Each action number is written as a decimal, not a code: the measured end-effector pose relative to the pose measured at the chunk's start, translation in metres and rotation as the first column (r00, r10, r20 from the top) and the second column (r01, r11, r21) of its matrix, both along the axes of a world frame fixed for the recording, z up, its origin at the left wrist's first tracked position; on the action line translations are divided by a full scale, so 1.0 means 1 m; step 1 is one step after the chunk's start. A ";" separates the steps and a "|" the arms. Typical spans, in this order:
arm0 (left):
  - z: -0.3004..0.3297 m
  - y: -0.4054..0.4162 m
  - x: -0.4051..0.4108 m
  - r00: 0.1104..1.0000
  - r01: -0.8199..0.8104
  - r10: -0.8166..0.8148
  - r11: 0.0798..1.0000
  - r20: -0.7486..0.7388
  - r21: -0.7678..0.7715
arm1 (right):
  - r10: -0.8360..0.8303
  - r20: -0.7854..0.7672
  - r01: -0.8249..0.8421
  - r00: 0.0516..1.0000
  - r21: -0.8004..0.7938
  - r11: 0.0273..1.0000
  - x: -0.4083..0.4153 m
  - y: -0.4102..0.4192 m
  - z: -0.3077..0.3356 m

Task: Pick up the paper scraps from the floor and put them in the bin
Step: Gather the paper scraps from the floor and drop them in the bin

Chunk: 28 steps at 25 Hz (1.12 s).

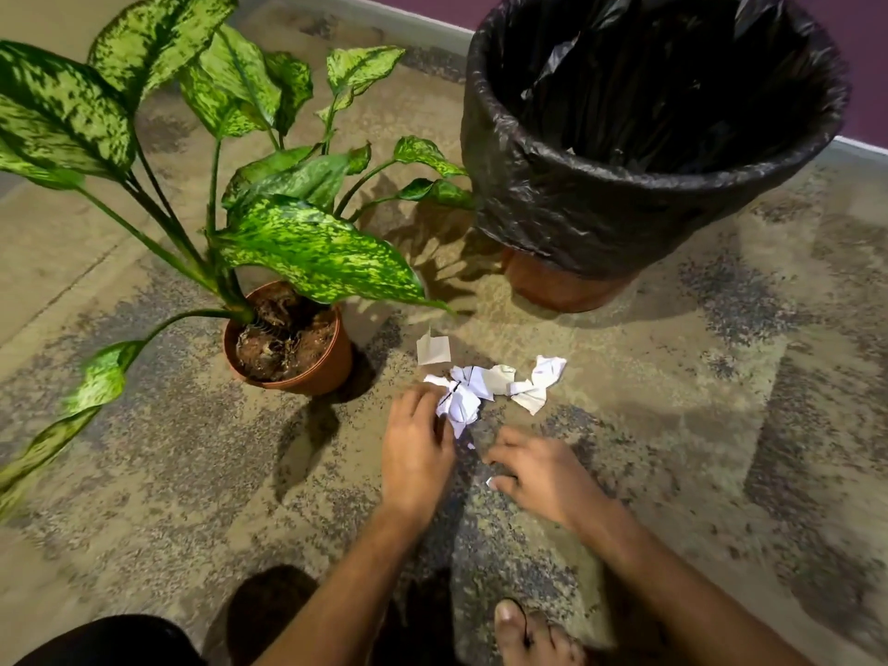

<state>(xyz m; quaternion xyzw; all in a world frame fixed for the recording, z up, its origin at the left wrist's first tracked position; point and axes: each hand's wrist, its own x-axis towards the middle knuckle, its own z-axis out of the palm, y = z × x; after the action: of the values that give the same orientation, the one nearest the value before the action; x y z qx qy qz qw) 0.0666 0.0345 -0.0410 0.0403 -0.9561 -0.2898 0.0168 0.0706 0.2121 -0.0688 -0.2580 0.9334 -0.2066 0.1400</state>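
Note:
Several white and beige paper scraps point(499, 379) lie in a cluster on the mottled floor, between the plant pot and the bin. My left hand point(418, 449) grips a crumpled white scrap point(459, 403) at the cluster's near left edge. My right hand point(543, 473) hovers low just right of it, fingers curled, with a tiny white scrap point(490, 483) at its fingertips. The bin point(624, 218), lined with a black bag, stands at the upper right, its mouth open.
A potted plant point(288, 348) with big speckled green leaves stands left of the scraps; one leaf tip reaches toward them. My bare foot point(528, 636) shows at the bottom edge. A purple wall with a pale skirting runs behind the bin.

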 end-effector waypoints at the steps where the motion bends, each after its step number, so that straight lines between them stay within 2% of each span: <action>1: -0.005 -0.003 0.007 0.999 0.017 -0.016 1.000 0.030 -0.026 | 0.001 -0.033 -0.002 0.999 -0.044 0.999 0.003 -0.001 -0.008; 7: -0.023 0.002 0.031 0.964 0.182 -0.172 0.983 0.201 -0.032 | -0.023 -0.092 0.012 0.995 -0.117 0.993 0.010 -0.008 -0.012; 11: -0.021 0.012 0.025 0.955 0.164 -0.144 0.985 0.260 -0.059 | -0.318 0.036 0.320 0.947 -0.164 0.933 0.006 -0.001 -0.009; 13: -0.021 0.013 0.022 0.955 0.183 -0.154 0.979 0.255 -0.094 | -0.373 0.032 0.374 0.927 -0.144 0.916 0.004 0.003 -0.011; 16: -0.023 0.013 0.021 0.947 0.225 -0.183 0.964 0.263 -0.140 | -0.373 0.007 0.371 0.928 -0.114 0.922 0.002 0.000 -0.013; 19: -0.027 0.014 0.023 0.947 0.227 -0.180 0.962 0.265 -0.155 | -0.393 0.069 0.393 0.917 0.008 0.919 0.010 -0.009 -0.014; 21: -0.028 0.015 0.023 0.954 0.211 -0.170 0.966 0.247 -0.151 | -0.416 0.020 0.414 0.909 0.051 0.909 0.017 -0.015 -0.016; 25: -0.030 0.016 0.023 0.961 0.178 -0.147 0.977 0.234 -0.115 | -0.439 -0.123 0.441 0.890 -0.013 0.897 0.026 -0.021 -0.028; 28: -0.030 0.016 0.023 0.965 0.125 -0.108 0.991 0.239 -0.057 | -0.432 -0.153 0.431 0.889 -0.047 0.901 0.026 -0.023 -0.031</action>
<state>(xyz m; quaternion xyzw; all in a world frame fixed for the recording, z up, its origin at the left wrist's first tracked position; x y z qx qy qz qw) 0.0899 0.0509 -0.0710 0.0176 -0.9618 -0.2491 -0.1122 0.0966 0.1886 -0.0995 -0.0608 0.9742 -0.2168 0.0139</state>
